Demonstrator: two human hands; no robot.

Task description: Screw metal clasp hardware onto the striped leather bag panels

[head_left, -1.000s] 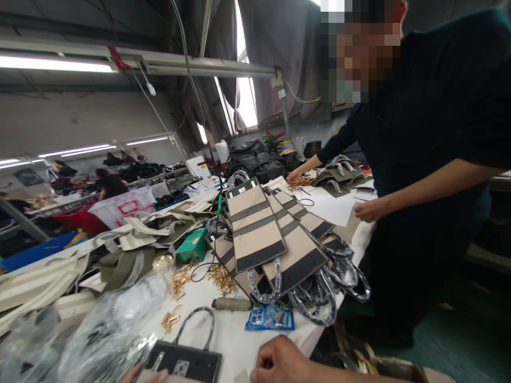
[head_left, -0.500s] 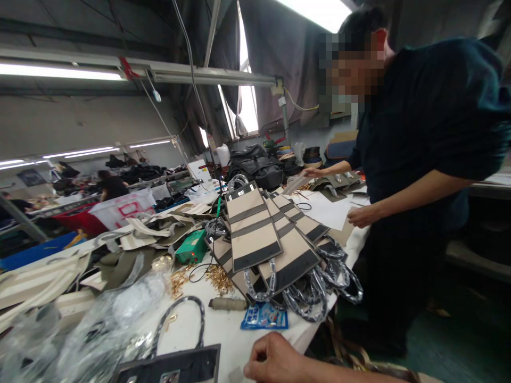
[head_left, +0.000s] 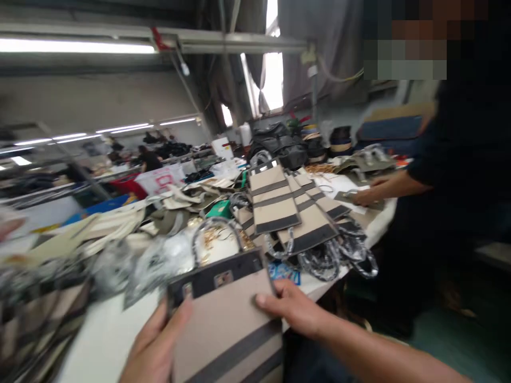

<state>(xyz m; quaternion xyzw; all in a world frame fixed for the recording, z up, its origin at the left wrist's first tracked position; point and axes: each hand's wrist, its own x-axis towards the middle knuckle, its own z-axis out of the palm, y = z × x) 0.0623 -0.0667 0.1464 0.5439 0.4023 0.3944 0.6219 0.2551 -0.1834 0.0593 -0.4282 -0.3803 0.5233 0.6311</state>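
Between my two hands is a beige bag panel (head_left: 227, 314) with dark stripes, a black top band with metal fittings, and a plastic-wrapped handle (head_left: 217, 221) arching from its far edge. My left hand (head_left: 159, 335) grips the panel's left edge near the top, thumb on the front. On the opposite edge, my right hand (head_left: 293, 308) pinches it with the thumb on the beige face and fingers behind. Both hands are slightly blurred. Just past my right hand lies a blue packet (head_left: 284, 272), partly covered by the panel.
Similar striped panels (head_left: 273, 199) with wrapped handles are piled ahead on the white table. A green box (head_left: 219, 209), golden hardware and clear plastic (head_left: 171, 255) lie left of them. More panels (head_left: 48, 324) sit at the left. A co-worker (head_left: 451, 175) stands at the right, handling a piece.
My left hand has come into view, and both hands now hold the panel, which is raised nearer. My right hand was curled beside it before. The view has shifted left.
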